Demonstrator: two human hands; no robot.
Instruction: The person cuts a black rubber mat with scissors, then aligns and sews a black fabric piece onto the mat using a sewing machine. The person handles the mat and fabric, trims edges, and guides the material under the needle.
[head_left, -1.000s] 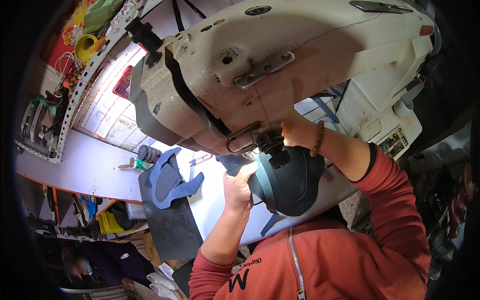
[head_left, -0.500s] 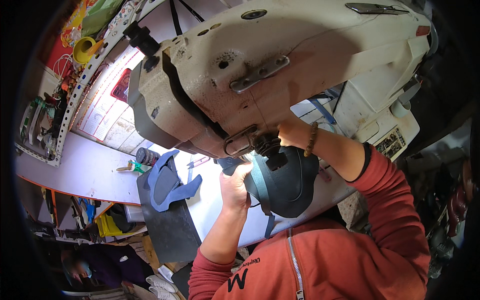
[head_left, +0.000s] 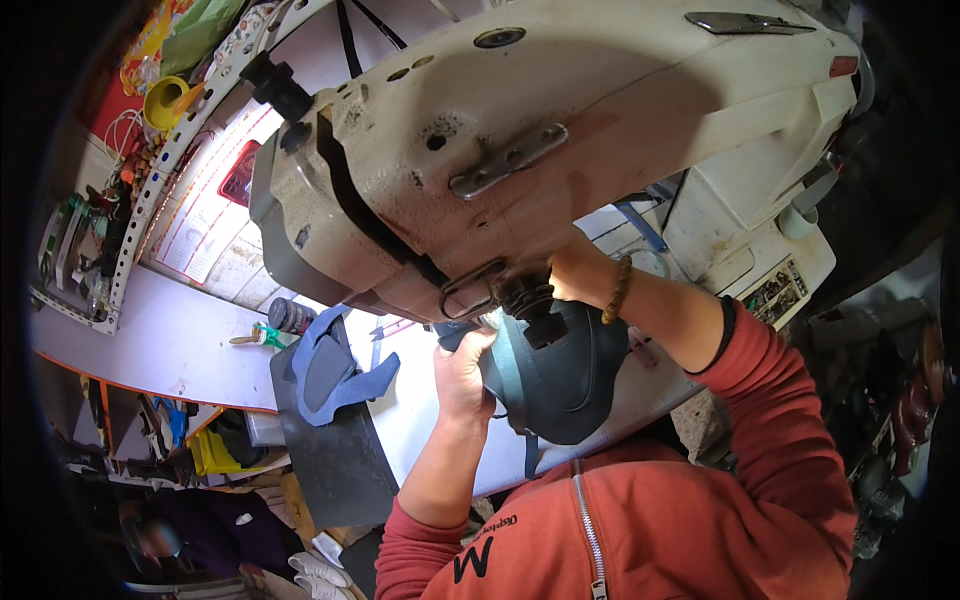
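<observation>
Beneath the head of a beige sewing machine point(head_left: 385, 190) lies a dark blue-green leather-like piece point(head_left: 570, 380), curved, with a seam line and a loose strip at its near edge. My left hand point(head_left: 463, 375) pinches the piece's left part, thumb on top, close to the lit stitching spot. My right hand point(head_left: 580, 270) is at the right of the machine head with its fingers curled. The head hides its fingertips, so what they hold does not show. The needle area is also hidden behind the head and its black knob point(head_left: 545, 328).
Blue cut pieces point(head_left: 335, 375) lie on a black mat point(head_left: 325, 460) at the left. Beside them are a dark jar point(head_left: 290, 315) and a green-handled brush point(head_left: 262, 336). A red phone point(head_left: 239, 172) lies farther back. At lower left, another person point(head_left: 215, 530) sits in dark clothes.
The leather-like piece has turned slightly under the machine, its right edge shifting left and its near edge toward me. Both hands keep nearly the same places. The whole view has shifted slightly.
</observation>
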